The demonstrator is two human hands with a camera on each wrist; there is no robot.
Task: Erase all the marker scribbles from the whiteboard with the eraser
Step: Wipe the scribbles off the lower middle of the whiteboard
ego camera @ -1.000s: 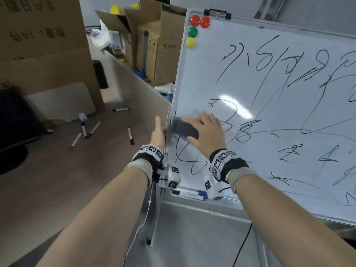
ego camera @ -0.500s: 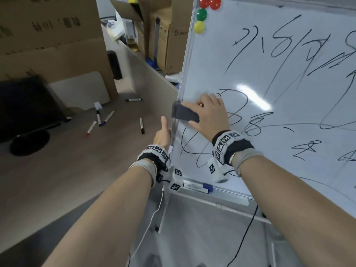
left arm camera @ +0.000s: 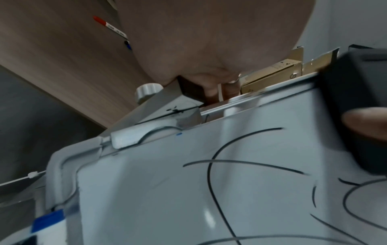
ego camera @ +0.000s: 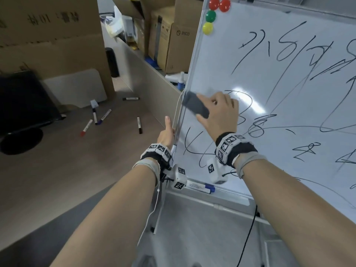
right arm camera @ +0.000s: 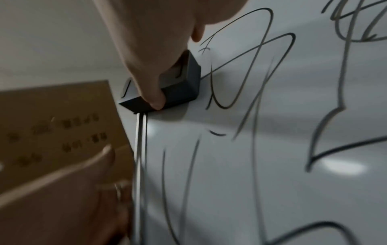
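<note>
The whiteboard [ego camera: 269,83] stands on a stand and is covered with black marker scribbles [ego camera: 248,105]. My right hand [ego camera: 217,112] grips the dark grey eraser [ego camera: 194,107] and presses it flat on the board at its left edge, tilted, just above looping lines [ego camera: 192,147]. In the right wrist view the thumb lies across the eraser [right arm camera: 180,86], which touches the board [right arm camera: 251,165]. My left hand [ego camera: 166,133] holds the board's left frame below the eraser, thumb up in front. In the left wrist view its fingers [left arm camera: 211,89] curl behind the frame, and the eraser [left arm camera: 356,99] shows at the right.
Several markers [ego camera: 96,120] lie scattered on the wooden desk [ego camera: 67,170] at left, beside a black monitor [ego camera: 25,105]. Coloured magnets [ego camera: 211,16] sit at the board's top left corner. A blue-capped marker [ego camera: 200,186] lies in the tray. Cardboard boxes [ego camera: 173,45] stand behind.
My right hand has slid the eraser a little upward along the board's left edge and tilted it. My left hand keeps its hold on the frame. My view has shifted closer.
</note>
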